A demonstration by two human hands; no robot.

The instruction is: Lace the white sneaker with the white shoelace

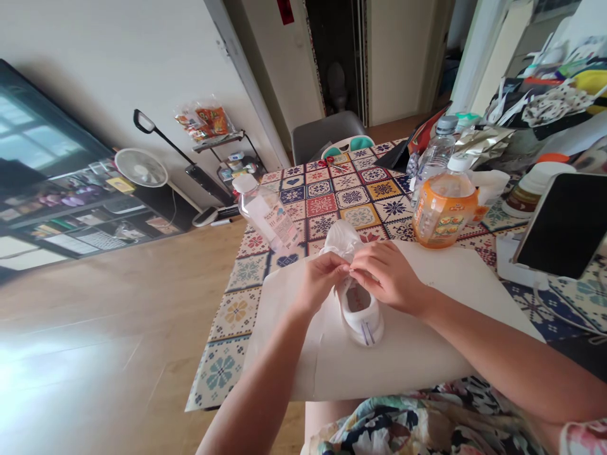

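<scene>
A small white sneaker (359, 314) lies on a large white sheet of card or paper (403, 360), with red marking visible inside it. White crumpled tissue (342, 240) bunches up at its far end. My left hand (322, 282) and my right hand (386, 278) meet above the shoe, their fingertips pinched together at its top. Whatever thin part they pinch is hidden by my fingers. The shoe's middle is also hidden beneath my hands.
A patterned tile-print tablecloth covers the table. An orange-labelled bottle (444, 205), a water bottle (435, 161), a clear plastic bottle (266, 212) and a dark tablet (564, 224) stand nearby. Red-handled scissors (329, 163) lie farther along. A wooden floor lies to the left.
</scene>
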